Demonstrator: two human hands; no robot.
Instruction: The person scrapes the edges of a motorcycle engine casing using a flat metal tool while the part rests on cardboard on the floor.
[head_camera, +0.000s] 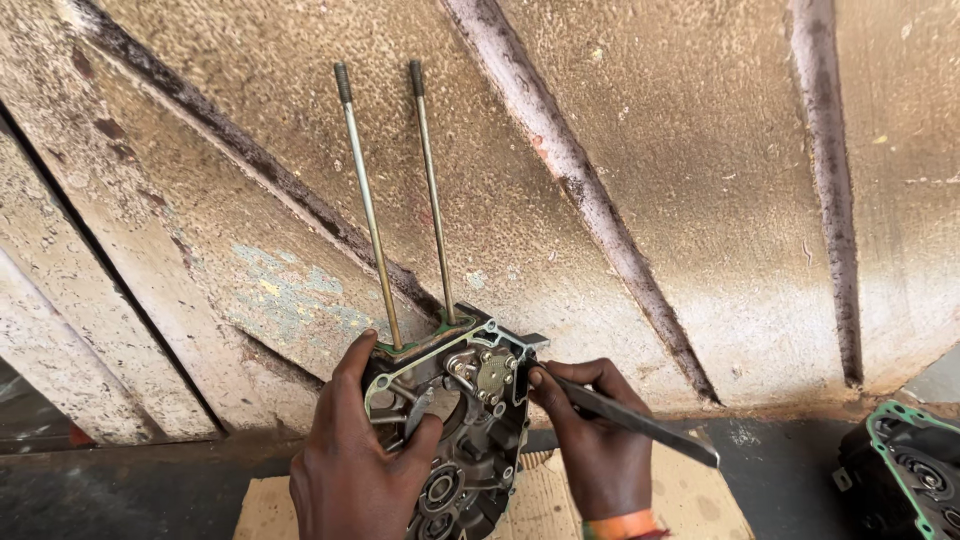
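From where I stand, the lower end of the engine casing drops past the bottom edge, and the left hand covers much of its near side. Both wrists are cut off there too, the right hand showing only a strip of orange band. The tip of the flat blade is hidden against the casing rim. At the right edge a second casing shows only partly. The cardboard is mostly covered.
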